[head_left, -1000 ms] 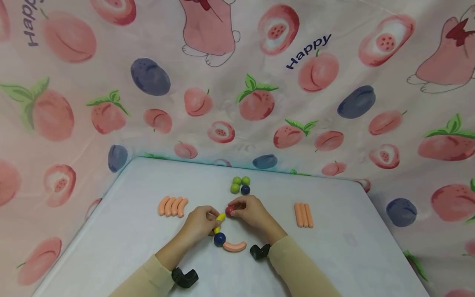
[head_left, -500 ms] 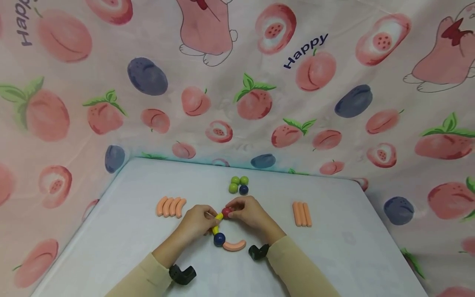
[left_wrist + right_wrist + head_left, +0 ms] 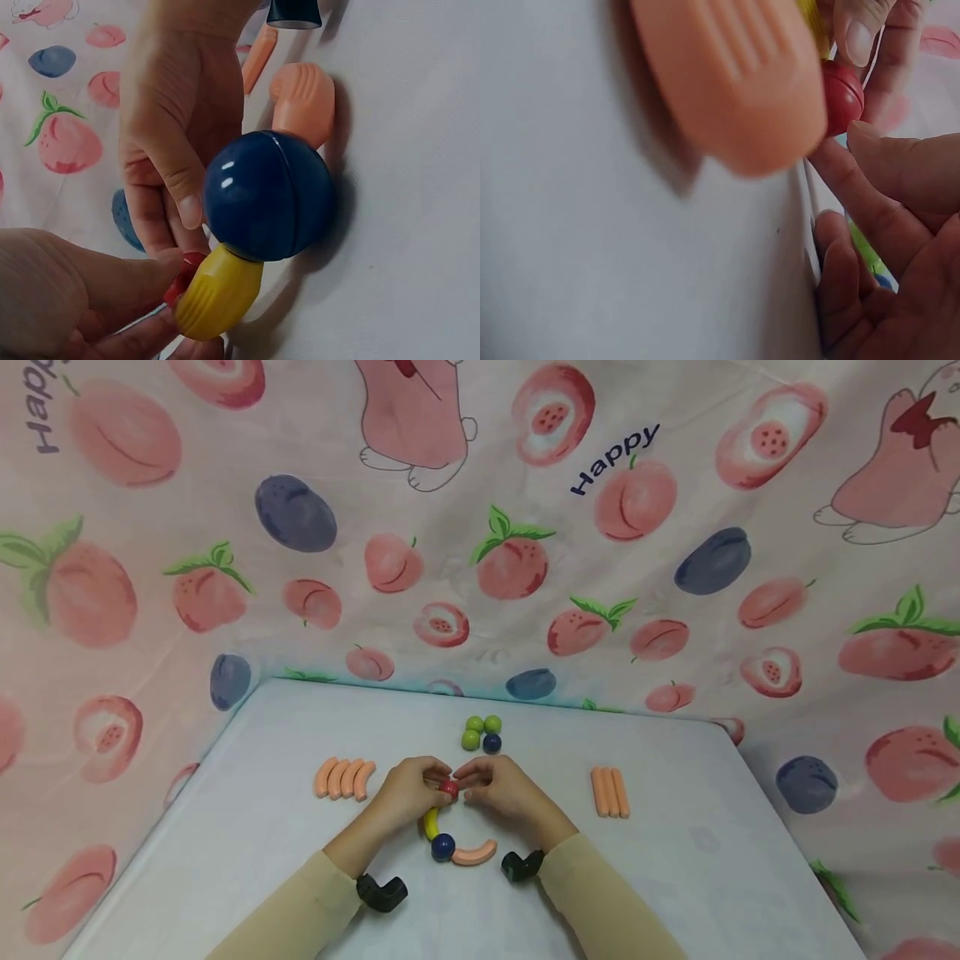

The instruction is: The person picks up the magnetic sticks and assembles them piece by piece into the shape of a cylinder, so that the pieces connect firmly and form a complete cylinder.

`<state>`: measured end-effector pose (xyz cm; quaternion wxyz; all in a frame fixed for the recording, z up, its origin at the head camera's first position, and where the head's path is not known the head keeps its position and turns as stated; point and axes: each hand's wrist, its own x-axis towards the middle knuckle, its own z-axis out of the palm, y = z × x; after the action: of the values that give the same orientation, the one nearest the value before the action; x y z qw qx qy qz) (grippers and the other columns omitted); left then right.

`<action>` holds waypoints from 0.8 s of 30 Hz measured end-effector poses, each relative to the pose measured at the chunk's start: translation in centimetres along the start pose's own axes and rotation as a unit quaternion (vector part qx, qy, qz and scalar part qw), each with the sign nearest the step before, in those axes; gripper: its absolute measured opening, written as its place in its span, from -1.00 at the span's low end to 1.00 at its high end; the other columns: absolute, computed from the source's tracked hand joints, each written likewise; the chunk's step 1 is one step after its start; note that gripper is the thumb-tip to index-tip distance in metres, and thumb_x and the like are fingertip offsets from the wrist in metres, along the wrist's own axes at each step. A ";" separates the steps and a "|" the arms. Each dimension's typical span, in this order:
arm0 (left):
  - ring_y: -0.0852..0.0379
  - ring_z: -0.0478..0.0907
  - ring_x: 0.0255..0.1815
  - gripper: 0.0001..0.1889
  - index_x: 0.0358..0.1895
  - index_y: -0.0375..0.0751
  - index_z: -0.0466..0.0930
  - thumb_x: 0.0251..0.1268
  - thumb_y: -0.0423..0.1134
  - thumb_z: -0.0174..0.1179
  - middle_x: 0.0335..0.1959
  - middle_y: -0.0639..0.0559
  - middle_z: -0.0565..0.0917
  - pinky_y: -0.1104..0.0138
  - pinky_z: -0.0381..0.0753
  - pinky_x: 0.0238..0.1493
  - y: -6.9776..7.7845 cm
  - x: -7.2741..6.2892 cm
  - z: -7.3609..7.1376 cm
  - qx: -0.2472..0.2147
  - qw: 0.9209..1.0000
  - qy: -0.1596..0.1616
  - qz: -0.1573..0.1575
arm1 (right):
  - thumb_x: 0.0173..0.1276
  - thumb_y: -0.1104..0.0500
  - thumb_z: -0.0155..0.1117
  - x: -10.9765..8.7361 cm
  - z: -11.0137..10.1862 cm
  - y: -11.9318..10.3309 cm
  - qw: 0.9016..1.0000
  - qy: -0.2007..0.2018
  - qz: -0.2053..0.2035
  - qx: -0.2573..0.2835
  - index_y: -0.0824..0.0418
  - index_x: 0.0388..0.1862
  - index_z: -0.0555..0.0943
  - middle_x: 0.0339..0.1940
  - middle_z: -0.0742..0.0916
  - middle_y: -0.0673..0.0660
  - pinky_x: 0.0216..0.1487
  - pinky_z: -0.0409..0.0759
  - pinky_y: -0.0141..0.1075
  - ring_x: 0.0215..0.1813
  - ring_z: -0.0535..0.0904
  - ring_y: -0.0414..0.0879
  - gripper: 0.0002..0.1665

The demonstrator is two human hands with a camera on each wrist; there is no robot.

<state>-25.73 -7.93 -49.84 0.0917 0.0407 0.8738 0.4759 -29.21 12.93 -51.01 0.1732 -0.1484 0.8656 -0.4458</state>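
Observation:
My left hand (image 3: 411, 789) pinches a small red ball (image 3: 448, 788) between thumb and fingers. That ball sits against the upper end of a yellow curved rod (image 3: 431, 824), whose far part the hand hides. A dark blue ball (image 3: 443, 847) joins the yellow rod to an orange curved rod (image 3: 475, 853), so the pieces form an open arc. Just right of the red ball is my right hand (image 3: 508, 789), its thumb and fingers spread apart and holding nothing. In the right wrist view its thumb tip lies close to the red ball (image 3: 843, 97); contact is hard to tell.
Several orange curved rods (image 3: 345, 778) lie in a row at left. Straight orange rods (image 3: 611, 792) lie at right. Behind the hands sit green balls (image 3: 474, 724) and another dark blue ball (image 3: 492, 743). A fruit-print cloth (image 3: 480, 643) hangs behind the white table (image 3: 675, 877).
The red ball has moved left to the yellow rod's end. My left hand has shifted from the yellow rod to the ball, and my right hand has let go of it.

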 end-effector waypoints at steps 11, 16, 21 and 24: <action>0.07 0.72 -0.04 -0.70 0.08 -0.09 0.82 0.30 -0.35 0.49 -0.07 -0.01 0.83 0.22 0.75 -0.05 -0.3 -0.4 0.0 0.007 1.000 0.016 -0.014 | 0.45 0.37 0.37 -2.0 -1.7 1.0 1.000 0.014 -0.017 0.004 0.15 0.19 0.75 0.02 0.87 0.08 -0.08 0.66 -0.32 -0.06 0.68 -0.12 -0.62; 0.08 0.71 -0.08 -0.72 0.06 -0.11 0.85 0.31 -0.36 0.47 -0.08 -0.03 0.83 0.26 0.74 -0.14 0.0 -1.1 -0.2 0.023 0.999 0.024 -0.029 | 0.43 0.35 0.39 -3.7 -2.5 1.5 1.000 0.024 0.005 0.004 0.15 0.18 0.75 -0.02 0.84 0.06 -0.14 0.64 -0.34 -0.14 0.64 -0.12 -0.62; 0.08 0.68 -0.09 -0.76 0.02 -0.13 0.82 0.30 -0.35 0.48 -0.11 0.00 0.80 0.28 0.70 -0.14 -0.1 -1.8 -0.2 0.029 0.999 0.034 -0.031 | 0.41 0.34 0.39 -5.2 -3.1 2.0 1.000 0.024 0.015 0.008 0.16 0.19 0.74 -0.04 0.83 0.06 -0.11 0.64 -0.30 -0.13 0.63 -0.10 -0.62; 0.07 0.65 -0.12 -0.76 0.01 -0.15 0.80 0.28 -0.36 0.48 -0.12 0.00 0.79 0.29 0.67 -0.17 -0.1 -2.1 -0.2 0.028 0.998 0.042 -0.030 | 0.42 0.32 0.40 -6.0 -3.3 2.1 0.999 0.021 0.027 0.020 0.17 0.21 0.73 -0.05 0.82 0.06 -0.07 0.68 -0.30 -0.12 0.65 -0.11 -0.61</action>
<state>-23.73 -8.50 -49.51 0.0675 -0.0028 0.8908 0.4494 -25.47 18.93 -49.97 0.1701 -0.1125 0.8634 -0.4615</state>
